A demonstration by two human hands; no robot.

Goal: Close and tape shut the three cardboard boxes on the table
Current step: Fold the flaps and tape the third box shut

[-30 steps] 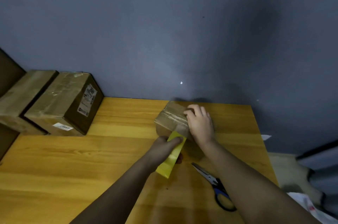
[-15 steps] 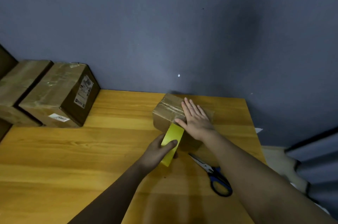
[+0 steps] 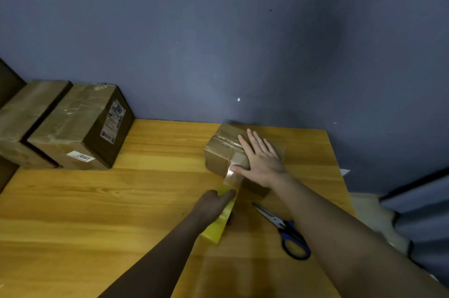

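Observation:
A small cardboard box (image 3: pixel 222 151) sits closed on the wooden table (image 3: pixel 97 212) near the back wall. My right hand (image 3: pixel 261 157) lies flat on its top with fingers straight, thumb on the tape's end at the box's near side. My left hand (image 3: pixel 213 205) grips a yellow tape roll (image 3: pixel 220 222), held a little toward me from the box. A clear strip of tape (image 3: pixel 232 177) stretches from the roll up to the box. Two larger closed boxes stand at the back left: one with labels (image 3: pixel 80 127) and one beside it (image 3: pixel 26 112).
Blue-handled scissors (image 3: pixel 285 229) lie on the table just right of the roll, under my right forearm. The table's right edge runs close to the small box. A grey-blue wall stands behind the table.
My left hand has pulled the yellow roll back toward me, away from the box, drawing out a strip of clear tape. My right hand went from curled on the box to lying flat.

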